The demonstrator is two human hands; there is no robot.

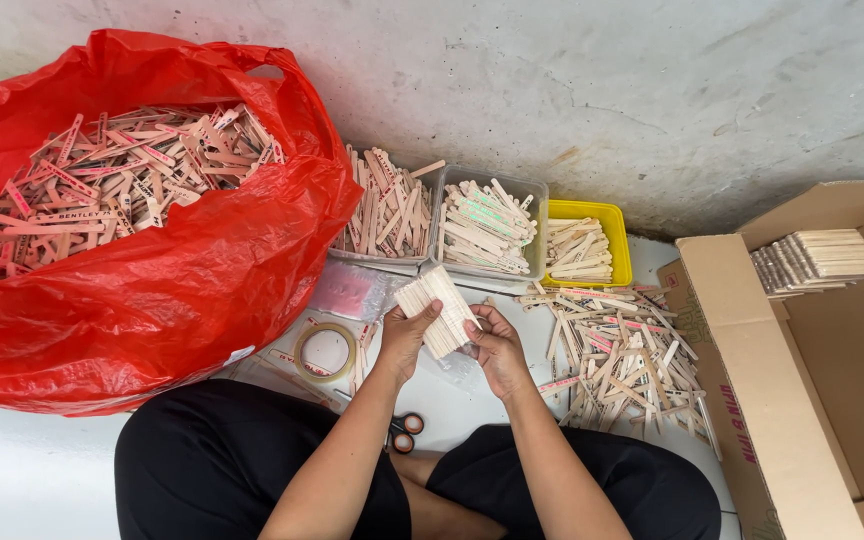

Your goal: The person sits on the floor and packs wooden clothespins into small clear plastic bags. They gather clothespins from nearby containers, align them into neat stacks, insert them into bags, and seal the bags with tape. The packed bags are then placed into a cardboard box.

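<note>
**Operator:** While both hands are on it, I'd call the bundle of flat wooden sticks [437,308] the whole job right now. My left hand [404,338] wraps its lower left side with the thumb over the face; my right hand [495,348] closes on the lower right edge. So the hands are together, clamped on the one stack, held up above the floor just in front of the clear tubs [487,228].

**Observer:** What would make this step go well, to your eye?

**Operator:** Keeping the sticks flush. I'd judge the stack wants even pressure from both sides and a tap on the ends so none slide out skewed. If one hand loosens, the stack could fan and spill onto the loose pile of sticks [624,350] at my right.

**Observer:** Anything nearby worth minding?

**Operator:** The tape roll [325,352] lies on the floor just left of my left wrist, and scissors [407,430] sit partly hidden under that forearm. The red plastic bag [152,290] of sticks is on the left, the yellow tub [586,245] beyond the pile, and the cardboard box [752,400] on the right holds finished bundles [817,260].
</note>
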